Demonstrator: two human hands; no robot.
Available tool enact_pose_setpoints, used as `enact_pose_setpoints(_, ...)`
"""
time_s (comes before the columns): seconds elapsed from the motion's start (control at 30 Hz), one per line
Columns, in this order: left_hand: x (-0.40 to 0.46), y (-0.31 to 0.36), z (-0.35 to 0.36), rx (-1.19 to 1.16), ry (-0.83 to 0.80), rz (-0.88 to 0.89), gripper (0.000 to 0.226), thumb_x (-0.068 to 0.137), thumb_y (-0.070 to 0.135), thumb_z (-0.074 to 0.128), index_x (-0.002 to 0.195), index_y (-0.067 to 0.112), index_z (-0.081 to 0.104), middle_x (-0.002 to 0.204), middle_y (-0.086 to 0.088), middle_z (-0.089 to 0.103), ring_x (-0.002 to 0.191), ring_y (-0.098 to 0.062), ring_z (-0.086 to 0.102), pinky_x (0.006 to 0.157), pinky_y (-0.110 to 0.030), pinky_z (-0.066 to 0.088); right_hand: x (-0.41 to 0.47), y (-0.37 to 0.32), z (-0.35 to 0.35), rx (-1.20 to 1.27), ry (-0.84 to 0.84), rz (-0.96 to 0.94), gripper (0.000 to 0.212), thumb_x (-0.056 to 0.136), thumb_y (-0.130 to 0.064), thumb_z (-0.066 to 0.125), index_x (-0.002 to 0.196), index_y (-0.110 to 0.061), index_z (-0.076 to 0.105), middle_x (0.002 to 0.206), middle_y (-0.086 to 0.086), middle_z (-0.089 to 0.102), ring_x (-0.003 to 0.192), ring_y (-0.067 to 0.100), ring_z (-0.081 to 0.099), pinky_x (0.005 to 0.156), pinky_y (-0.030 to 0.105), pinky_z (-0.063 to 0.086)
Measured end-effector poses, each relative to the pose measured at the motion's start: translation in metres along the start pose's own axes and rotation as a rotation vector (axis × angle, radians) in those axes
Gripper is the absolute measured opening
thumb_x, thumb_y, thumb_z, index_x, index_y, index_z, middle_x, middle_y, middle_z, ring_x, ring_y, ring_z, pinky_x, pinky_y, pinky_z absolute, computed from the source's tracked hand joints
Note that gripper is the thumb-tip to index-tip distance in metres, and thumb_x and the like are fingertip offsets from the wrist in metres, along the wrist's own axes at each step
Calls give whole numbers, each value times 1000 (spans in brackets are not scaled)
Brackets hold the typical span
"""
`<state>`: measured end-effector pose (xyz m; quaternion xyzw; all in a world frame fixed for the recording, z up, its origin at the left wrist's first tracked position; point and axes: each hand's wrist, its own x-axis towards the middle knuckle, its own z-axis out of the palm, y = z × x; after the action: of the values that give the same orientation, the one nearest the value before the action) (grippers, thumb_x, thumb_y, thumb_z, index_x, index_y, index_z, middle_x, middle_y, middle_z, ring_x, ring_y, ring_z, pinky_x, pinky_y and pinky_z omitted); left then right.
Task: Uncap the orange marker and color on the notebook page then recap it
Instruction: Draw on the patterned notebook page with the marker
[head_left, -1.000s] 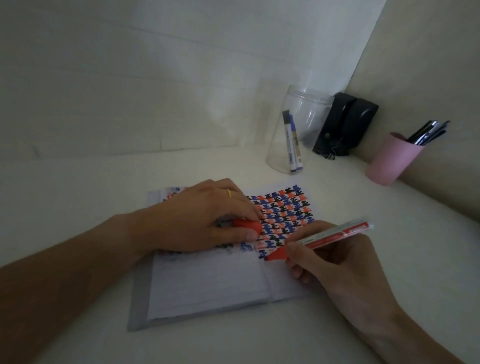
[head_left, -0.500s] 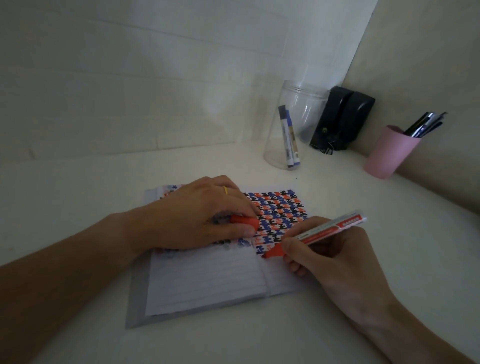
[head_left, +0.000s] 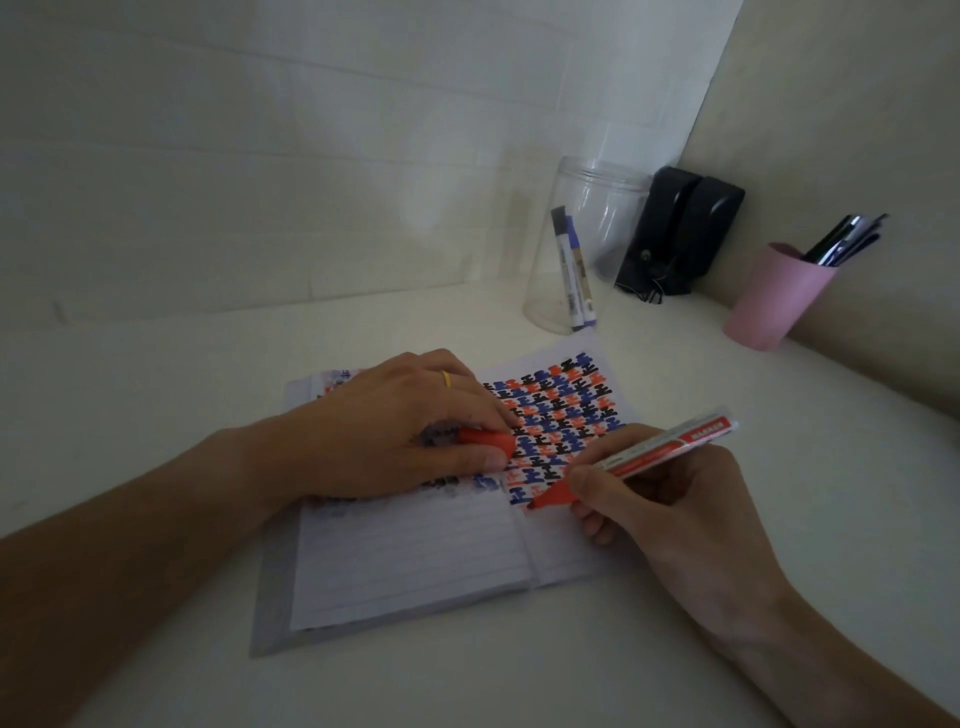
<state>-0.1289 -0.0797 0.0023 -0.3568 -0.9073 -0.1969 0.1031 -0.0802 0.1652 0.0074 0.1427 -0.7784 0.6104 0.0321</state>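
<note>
Gripping the orange marker (head_left: 649, 457), my right hand (head_left: 670, 499) sets its tip on the notebook (head_left: 415, 561); at 9 o'clock, my left hand (head_left: 395, 431) pinches the half-hidden cap (head_left: 488, 441)

Notebook (head_left: 415, 561): lined paper, matt; grey cover edge looks like matt card. Orange marker (head_left: 644, 457): smooth plastic barrel with a glossy printed label. Orange cap (head_left: 488, 441): smooth plastic, slight sheen. Jar (head_left: 587, 244): clear glossy plastic, highlights noted. Pink cup (head_left: 774, 296): matt, smooth. Ring (head_left: 445, 378): yellow, metallic look. Table (head_left: 156, 415): pale, matt, smooth.
</note>
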Motion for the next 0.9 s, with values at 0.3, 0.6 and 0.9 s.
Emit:
enact_pose_setpoints(0.3,0,0,0,-3,6,9,35,93,59,55,119,40,68,125,26,67,117,-1,53,98,-33,47,-1,-2,1,-30,-48,-11,9,78,0,76,76,-9,78,66,14,75,54,20,69,55,26,58)
enact_pose_setpoints(0.6,0,0,0,-11,1,8,38,93,61,52,119,40,68,125,26,67,118,-3,53,98,-36,48,-1,0,1,-85,7,-11,8,76,-2,75,72,-9,76,62,9,74,51,14,66,54,26,58)
enact_pose_setpoints(0.9,-1,1,0,8,17,9,35,94,59,54,119,39,69,125,25,67,117,-1,53,99,-34,47,6,-3,0,41,64,96,15,81,0,71,68,-6,74,55,6,68,48,17,59,46,24,49)
